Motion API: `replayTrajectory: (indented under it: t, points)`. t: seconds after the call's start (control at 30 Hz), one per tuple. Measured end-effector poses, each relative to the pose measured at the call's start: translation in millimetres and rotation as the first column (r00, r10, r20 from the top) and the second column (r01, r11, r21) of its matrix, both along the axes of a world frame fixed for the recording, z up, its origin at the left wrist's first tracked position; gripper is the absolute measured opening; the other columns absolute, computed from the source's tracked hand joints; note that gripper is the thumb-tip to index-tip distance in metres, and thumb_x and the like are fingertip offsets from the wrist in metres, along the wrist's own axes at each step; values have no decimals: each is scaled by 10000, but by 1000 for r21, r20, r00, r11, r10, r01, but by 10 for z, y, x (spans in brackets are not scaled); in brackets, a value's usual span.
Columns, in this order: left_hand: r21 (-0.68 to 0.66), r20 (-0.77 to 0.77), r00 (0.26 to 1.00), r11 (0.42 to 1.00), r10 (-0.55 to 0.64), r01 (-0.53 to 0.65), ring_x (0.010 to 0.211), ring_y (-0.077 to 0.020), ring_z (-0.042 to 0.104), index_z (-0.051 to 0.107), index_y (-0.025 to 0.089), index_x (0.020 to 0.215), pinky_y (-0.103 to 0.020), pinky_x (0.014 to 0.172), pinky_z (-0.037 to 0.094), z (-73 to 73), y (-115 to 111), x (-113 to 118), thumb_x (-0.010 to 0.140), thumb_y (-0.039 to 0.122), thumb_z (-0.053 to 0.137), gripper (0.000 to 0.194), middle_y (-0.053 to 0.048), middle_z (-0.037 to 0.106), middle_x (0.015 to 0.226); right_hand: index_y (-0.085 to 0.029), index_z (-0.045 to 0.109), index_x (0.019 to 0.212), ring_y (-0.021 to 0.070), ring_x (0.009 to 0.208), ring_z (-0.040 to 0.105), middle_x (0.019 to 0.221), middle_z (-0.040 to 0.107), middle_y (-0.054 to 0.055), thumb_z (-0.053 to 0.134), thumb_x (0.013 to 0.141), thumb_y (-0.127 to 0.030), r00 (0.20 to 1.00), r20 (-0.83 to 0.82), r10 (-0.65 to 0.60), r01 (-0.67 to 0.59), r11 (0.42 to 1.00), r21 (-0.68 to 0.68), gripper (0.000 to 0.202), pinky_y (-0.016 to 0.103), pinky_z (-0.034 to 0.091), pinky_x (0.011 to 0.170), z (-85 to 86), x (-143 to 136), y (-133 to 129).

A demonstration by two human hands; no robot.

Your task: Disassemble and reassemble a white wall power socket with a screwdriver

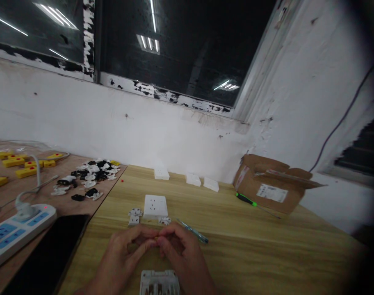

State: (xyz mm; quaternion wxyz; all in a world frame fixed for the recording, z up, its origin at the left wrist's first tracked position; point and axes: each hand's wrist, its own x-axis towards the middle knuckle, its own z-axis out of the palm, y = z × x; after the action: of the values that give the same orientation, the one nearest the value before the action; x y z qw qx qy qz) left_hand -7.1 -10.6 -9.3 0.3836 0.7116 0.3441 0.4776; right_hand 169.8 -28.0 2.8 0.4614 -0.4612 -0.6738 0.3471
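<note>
Both hands meet fingertip to fingertip over the wooden table. My left hand (125,250) and my right hand (182,254) are pinched together around a tiny yellowish piece (156,238), mostly hidden by the fingers. Just below them lies an open white socket housing (160,282) with metal parts inside, cut off by the frame's bottom edge. Beyond the fingers sits a white socket panel (155,206). Small white socket inserts (134,216) are to its left, and another white part (165,220) touches its lower edge. A translucent blue screwdriver (194,231) rests beside my right hand.
White socket plates (193,179) stand along the wall. At the right are a cardboard box (267,184) and a green-black screwdriver (246,199). Leftward lie a power strip (21,233), a black phone-like slab (48,254), black and white parts (96,172) and yellow blocks (27,171).
</note>
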Motion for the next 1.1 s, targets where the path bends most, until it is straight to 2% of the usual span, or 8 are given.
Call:
replayTrajectory:
  t: [0.1, 0.17, 0.27, 0.4, 0.5, 0.67, 0.83, 1.1]
  points:
    - [-12, 20, 999, 999, -35, 36, 930, -182, 718, 677, 218, 1083, -238, 851, 560, -19, 9, 27, 918, 321, 612, 205, -40, 758, 1010, -176, 645, 835, 159, 728, 606, 783, 646, 37, 614, 881, -349, 1000, -14, -20, 20, 1000, 9, 182, 255, 479, 648, 62, 20, 4]
    - [-2, 5, 1000, 1000, -9, 9, 960, -186, 707, 608, 222, 1191, -262, 871, 558, -44, 22, 27, 931, 324, 593, 280, -50, 742, 1045, -172, 635, 828, 146, 681, 596, 743, 630, 21, 630, 869, -367, 997, -69, -27, 26, 1000, -9, 199, 245, 479, 627, 94, 44, 24]
    - [143, -168, 985, 990, 39, -15, 1006, -193, 666, 561, 246, 1236, -316, 912, 539, -49, 59, 2, 962, 291, 528, 280, -58, 690, 1130, -169, 621, 830, 129, 617, 580, 690, 602, -5, 644, 854, -383, 985, -172, -30, 26, 999, -27, 217, 230, 475, 588, 102, 107, 77]
    - [334, -547, 837, 918, 5, 213, 1091, -230, 566, 614, 259, 1116, -392, 971, 480, 0, 121, 15, 965, 226, 499, 193, -49, 634, 1122, -165, 618, 808, 124, 600, 560, 665, 583, -9, 633, 852, -360, 973, -213, -85, 94, 995, 32, 201, 224, 460, 562, 50, 216, 158]
    - [364, -660, 749, 895, 53, 257, 1073, -230, 543, 611, 258, 1098, -392, 955, 473, 5, 157, 76, 966, 206, 499, 181, -42, 613, 1095, -167, 617, 804, 128, 601, 559, 668, 587, -4, 615, 859, -327, 974, -197, -112, 127, 990, 64, 170, 227, 457, 555, 6, 272, 200]
    - [414, -719, 676, 881, 162, 229, 998, -210, 556, 628, 220, 983, -355, 905, 478, -13, 182, 155, 979, 189, 489, 143, -36, 615, 1002, -167, 620, 813, 140, 631, 578, 704, 609, 13, 595, 877, -323, 982, -159, -99, 120, 984, 129, 170, 238, 474, 576, -36, 297, 232]
    - [447, -758, 614, 861, 221, 243, 970, -208, 564, 631, 210, 961, -343, 873, 481, -31, 206, 171, 992, 193, 477, 158, -32, 630, 964, -167, 622, 824, 135, 640, 582, 726, 621, 16, 589, 881, -282, 987, -141, -81, 104, 982, 158, 132, 228, 466, 571, -78, 296, 243]
    - [480, -772, 595, 817, 221, 319, 1015, -214, 563, 615, 240, 1119, -362, 902, 482, -79, 224, 103, 1001, 227, 471, 187, -33, 629, 1058, -167, 632, 831, 125, 640, 592, 731, 640, 11, 588, 865, -245, 988, -93, -120, 134, 979, 156, 96, 218, 463, 585, -70, 286, 210]
